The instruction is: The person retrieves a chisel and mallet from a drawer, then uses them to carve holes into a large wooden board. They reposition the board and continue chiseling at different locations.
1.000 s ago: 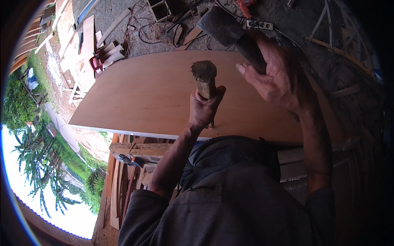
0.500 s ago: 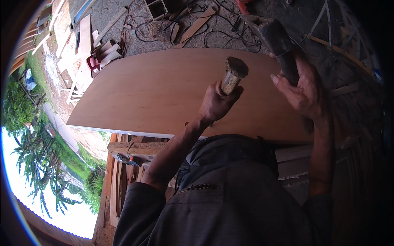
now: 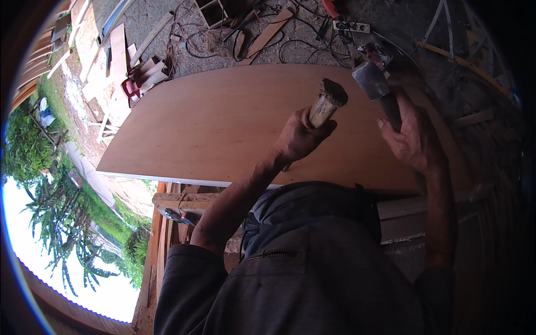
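Note:
My left hand (image 3: 298, 135) is closed around a chisel (image 3: 325, 107), whose pale handle rises from the fist with a frayed, mushroomed dark top. Only a small bit of its lower end shows beneath the hand, close to the board's near edge. To the right, my right hand (image 3: 416, 134) grips the dark handle of a mallet (image 3: 371, 81). The blocky grey mallet head is raised right of the chisel's top, apart from it. Below both hands spreads a large, smooth wooden board (image 3: 195, 123) with a curved far edge.
Beyond the board, cables (image 3: 195, 44), wood offcuts (image 3: 269, 34), an open wooden box (image 3: 211, 12) and a power strip (image 3: 352, 26) lie on the floor. A red tool (image 3: 131, 88) sits by the board's left end. Pliers (image 3: 177, 216) rest on timber near my left forearm.
The mallet head has come down and nearer, uncovering the power strip behind it. My left hand and the chisel have shifted slightly right in the view.

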A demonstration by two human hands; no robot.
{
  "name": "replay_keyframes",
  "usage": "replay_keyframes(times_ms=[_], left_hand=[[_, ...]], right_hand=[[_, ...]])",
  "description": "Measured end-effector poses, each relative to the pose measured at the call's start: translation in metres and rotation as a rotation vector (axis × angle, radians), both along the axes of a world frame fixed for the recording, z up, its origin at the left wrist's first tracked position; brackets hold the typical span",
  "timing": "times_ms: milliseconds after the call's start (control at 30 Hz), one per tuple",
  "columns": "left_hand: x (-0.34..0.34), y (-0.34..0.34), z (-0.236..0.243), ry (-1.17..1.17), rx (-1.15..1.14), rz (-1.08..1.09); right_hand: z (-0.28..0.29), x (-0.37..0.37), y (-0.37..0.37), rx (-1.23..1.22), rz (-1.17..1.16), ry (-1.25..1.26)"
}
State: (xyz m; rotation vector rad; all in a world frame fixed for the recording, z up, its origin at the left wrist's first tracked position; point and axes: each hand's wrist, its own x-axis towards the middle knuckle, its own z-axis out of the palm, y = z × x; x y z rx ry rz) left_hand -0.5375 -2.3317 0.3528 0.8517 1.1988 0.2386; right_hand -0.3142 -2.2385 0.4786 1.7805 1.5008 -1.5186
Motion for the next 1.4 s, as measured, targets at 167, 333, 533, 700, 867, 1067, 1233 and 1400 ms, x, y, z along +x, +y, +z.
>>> replay_keyframes(times_ms=[167,333,533,700,867,1067,1233,1400], left_hand=[[0.021,0.002,-0.009,0.090,-0.035,-0.175],[0.044,-0.022,-0.025,0.139,0.262,-0.282],[0.017,0.006,0.002,0.097,0.127,-0.198],[-0.010,0.078,0.042,0.479,0.657,-0.199],[0.012,0.069,0.103,-0.463,0.258,0.813],[0.006,0.050,0.096,-0.256,0.512,0.695],[-0.109,-0.003,0.062,0.293,0.766,-0.310],[-0.171,-0.022,0.054,0.704,0.913,-0.748]], right_hand=[[-0.046,0.023,-0.031,0.185,-0.018,0.322],[-0.037,0.033,-0.031,0.307,-0.035,0.225],[-0.039,0.026,-0.045,0.242,-0.012,0.275],[-0.031,0.011,-0.066,0.354,-0.482,0.401],[-0.029,-0.024,-0.069,0.544,-0.470,0.729],[-0.026,-0.047,-0.054,0.260,-0.469,0.802],[-0.015,-0.026,-0.069,0.522,-0.410,0.568],[-0.032,0.005,-0.098,0.784,-0.316,0.185]])
